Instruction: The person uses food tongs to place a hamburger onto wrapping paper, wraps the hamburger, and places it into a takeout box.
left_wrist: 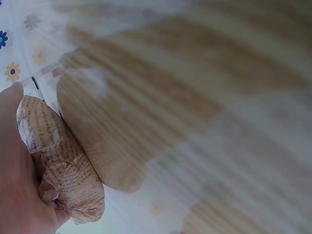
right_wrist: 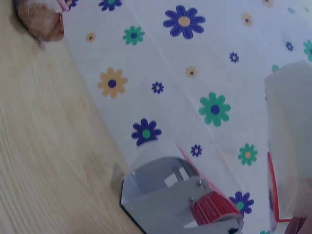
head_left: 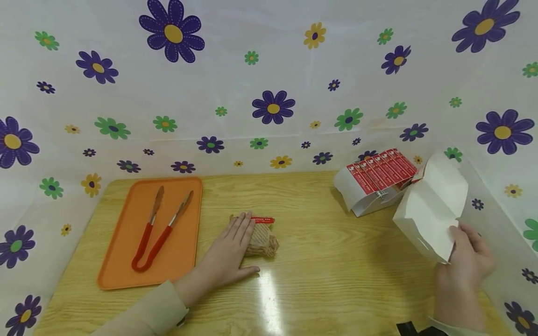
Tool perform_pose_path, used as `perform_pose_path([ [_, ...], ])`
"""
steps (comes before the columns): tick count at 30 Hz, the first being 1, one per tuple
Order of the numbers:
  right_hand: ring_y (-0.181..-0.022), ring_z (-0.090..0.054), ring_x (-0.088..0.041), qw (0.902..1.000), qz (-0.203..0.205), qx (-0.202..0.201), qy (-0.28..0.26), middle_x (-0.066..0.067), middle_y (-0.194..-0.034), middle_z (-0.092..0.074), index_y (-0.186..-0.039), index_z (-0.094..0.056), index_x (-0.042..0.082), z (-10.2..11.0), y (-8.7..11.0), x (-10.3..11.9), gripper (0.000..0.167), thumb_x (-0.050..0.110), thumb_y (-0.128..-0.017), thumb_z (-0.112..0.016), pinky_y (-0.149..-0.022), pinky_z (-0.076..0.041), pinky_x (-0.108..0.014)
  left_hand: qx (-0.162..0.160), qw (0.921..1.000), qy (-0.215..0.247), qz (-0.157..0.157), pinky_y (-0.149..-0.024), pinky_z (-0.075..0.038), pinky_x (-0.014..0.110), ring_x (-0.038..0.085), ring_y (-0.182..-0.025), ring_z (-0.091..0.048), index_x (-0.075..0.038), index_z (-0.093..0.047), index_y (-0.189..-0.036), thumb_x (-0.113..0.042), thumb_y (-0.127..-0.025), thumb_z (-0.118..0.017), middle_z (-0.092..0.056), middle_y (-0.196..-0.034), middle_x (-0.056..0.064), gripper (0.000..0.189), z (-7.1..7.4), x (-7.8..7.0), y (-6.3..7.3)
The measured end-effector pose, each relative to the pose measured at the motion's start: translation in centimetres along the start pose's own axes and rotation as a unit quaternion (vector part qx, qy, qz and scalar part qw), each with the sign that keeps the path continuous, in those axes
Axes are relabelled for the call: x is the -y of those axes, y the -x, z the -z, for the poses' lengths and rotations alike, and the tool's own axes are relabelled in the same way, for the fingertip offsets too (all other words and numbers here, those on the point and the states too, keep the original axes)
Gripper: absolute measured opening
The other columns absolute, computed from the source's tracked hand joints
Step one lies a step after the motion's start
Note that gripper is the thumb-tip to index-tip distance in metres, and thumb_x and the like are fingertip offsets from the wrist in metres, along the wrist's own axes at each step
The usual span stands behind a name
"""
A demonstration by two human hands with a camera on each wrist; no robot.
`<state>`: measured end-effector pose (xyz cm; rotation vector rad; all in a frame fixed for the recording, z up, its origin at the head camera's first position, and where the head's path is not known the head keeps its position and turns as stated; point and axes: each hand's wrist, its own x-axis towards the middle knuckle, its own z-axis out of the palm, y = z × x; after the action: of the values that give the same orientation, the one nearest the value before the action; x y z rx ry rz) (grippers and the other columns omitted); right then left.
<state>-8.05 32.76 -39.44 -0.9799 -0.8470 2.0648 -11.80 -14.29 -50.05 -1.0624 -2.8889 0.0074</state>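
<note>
A parcel wrapped in brown printed paper [head_left: 261,240], with a red strip along its far edge, lies on the table. My left hand [head_left: 229,249] rests on its left side, fingers laid straight over the top and thumb spread toward me. In the left wrist view, the parcel's crumpled, printed wrapping [left_wrist: 68,165] shows beside that hand [left_wrist: 19,170]. At the right, my right hand [head_left: 466,252] pinches the near edge of a white folding carton [head_left: 437,200], which hangs tilted above the table with its white inside showing. The right wrist view catches only part of this carton [right_wrist: 292,141].
An orange tray [head_left: 119,252] at the left bears red-handled tongs [head_left: 145,247]. Near the back right stands a white box-like thing with red printed strips [head_left: 374,179], close to the carton. Flower-printed sheeting [head_left: 235,84] rises behind the wooden table [head_left: 319,261] and along its sides.
</note>
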Motion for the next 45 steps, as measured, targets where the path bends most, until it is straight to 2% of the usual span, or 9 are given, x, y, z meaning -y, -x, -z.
perform_pose_path([
  [3, -0.084, -0.074, -0.013, 0.9998, -0.005, 0.017, 0.012, -0.002, -0.102, -0.067, -0.093, -0.079, 0.0, -0.5, 0.9, -0.4, 0.016, -0.014, -0.09, -0.072, -0.062, -0.066, -0.023, -0.006, 1.0, -0.001, 0.0, -0.134, -0.028, 0.049, 0.04, -0.164, -0.02, 0.005, -0.016, -0.167, -0.08, -0.095, -0.053, -0.01, -0.177, 0.025, 0.118, -0.1, 0.0, 0.0],
  [7, -0.083, -0.073, -0.013, 0.997, -0.009, 0.065, 0.041, -0.002, -0.104, -0.067, -0.1, -0.077, 0.002, -1.5, 2.0, -1.5, 0.013, -0.008, -0.092, -0.075, -0.064, -0.065, -0.021, -0.008, 1.0, 0.004, 0.003, -0.134, -0.027, 0.049, 0.04, -0.164, -0.019, 0.005, -0.015, -0.168, -0.079, -0.095, -0.054, -0.009, -0.177, 0.025, 0.118, -0.2, 0.1, 0.0],
  [12, -0.075, -0.07, -0.01, 0.9856, 0.009, 0.125, 0.114, 0.002, -0.091, -0.072, -0.102, -0.078, 0.006, -3.0, 3.0, -4.3, 0.012, -0.002, -0.093, -0.077, -0.06, -0.063, -0.019, -0.007, 0.9999, 0.007, 0.004, -0.134, -0.027, 0.049, 0.04, -0.165, -0.019, 0.005, -0.015, -0.168, -0.079, -0.094, -0.054, -0.009, -0.177, 0.025, 0.118, -0.2, 0.1, 0.1],
  [16, -0.079, -0.068, -0.009, 0.9671, 0.035, 0.179, 0.177, 0.004, -0.091, -0.071, -0.102, -0.079, 0.009, -4.3, 3.5, -7.0, 0.013, -0.002, -0.096, -0.074, -0.062, -0.063, -0.017, -0.012, 0.9999, 0.006, 0.003, -0.134, -0.028, 0.049, 0.039, -0.165, -0.019, 0.005, -0.016, -0.167, -0.079, -0.094, -0.055, -0.011, -0.177, 0.025, 0.118, -0.1, 0.1, 0.1],
  [22, -0.084, -0.064, -0.008, 0.9278, 0.06, 0.261, 0.259, 0.007, -0.093, -0.069, -0.107, -0.075, 0.008, -5.5, 4.3, -10.9, 0.012, 0.0, -0.099, -0.07, -0.067, -0.061, -0.015, -0.019, 0.9998, 0.009, 0.003, -0.133, -0.029, 0.049, 0.039, -0.164, -0.021, 0.005, -0.018, -0.167, -0.077, -0.094, -0.058, -0.014, -0.177, 0.025, 0.117, -0.1, 0.1, 0.1],
  [28, -0.085, -0.063, -0.003, 0.8851, 0.094, 0.299, 0.344, 0.014, -0.091, -0.068, -0.115, -0.072, -0.003, -5.2, 3.9, -14.4, 0.017, 0.002, -0.099, -0.07, -0.071, -0.056, -0.011, -0.015, 0.9999, 0.003, 0.005, -0.133, -0.029, 0.049, 0.039, -0.164, -0.021, 0.005, -0.017, -0.167, -0.078, -0.094, -0.056, -0.013, -0.177, 0.025, 0.118, -0.1, 0.0, 0.1],
  [32, -0.081, -0.062, 0.003, 0.863, 0.12, 0.317, 0.374, 0.018, -0.088, -0.068, -0.118, -0.071, -0.011, -4.6, 3.4, -16.1, 0.023, -0.002, -0.097, -0.071, -0.072, -0.053, -0.008, -0.011, 0.9999, -0.01, 0.005, -0.133, -0.03, 0.048, 0.04, -0.164, -0.021, 0.005, -0.018, -0.167, -0.08, -0.095, -0.053, -0.012, -0.177, 0.025, 0.117, -0.3, -0.1, 0.0],
  [36, -0.078, -0.062, 0.006, 0.8523, 0.114, 0.324, 0.395, 0.017, -0.086, -0.069, -0.118, -0.07, -0.013, -3.9, 3.1, -17.1, 0.024, -0.002, -0.096, -0.071, -0.071, -0.052, -0.007, -0.004, 0.9998, -0.021, 0.007, -0.133, -0.029, 0.047, 0.039, -0.165, -0.019, 0.005, -0.017, -0.167, -0.08, -0.095, -0.051, -0.01, -0.177, 0.025, 0.117, -0.4, -0.1, 0.0],
  [45, -0.081, -0.062, 0.003, 0.8539, 0.084, 0.315, 0.405, 0.007, -0.093, -0.071, -0.118, -0.069, -0.011, -3.1, 3.5, -18.3, 0.023, -0.004, -0.096, -0.07, -0.073, -0.053, -0.009, -0.006, 0.9997, -0.02, 0.01, -0.133, -0.029, 0.048, 0.039, -0.165, -0.019, 0.006, -0.017, -0.167, -0.08, -0.095, -0.052, -0.014, -0.177, 0.026, 0.117, -0.3, -0.1, 0.1],
])
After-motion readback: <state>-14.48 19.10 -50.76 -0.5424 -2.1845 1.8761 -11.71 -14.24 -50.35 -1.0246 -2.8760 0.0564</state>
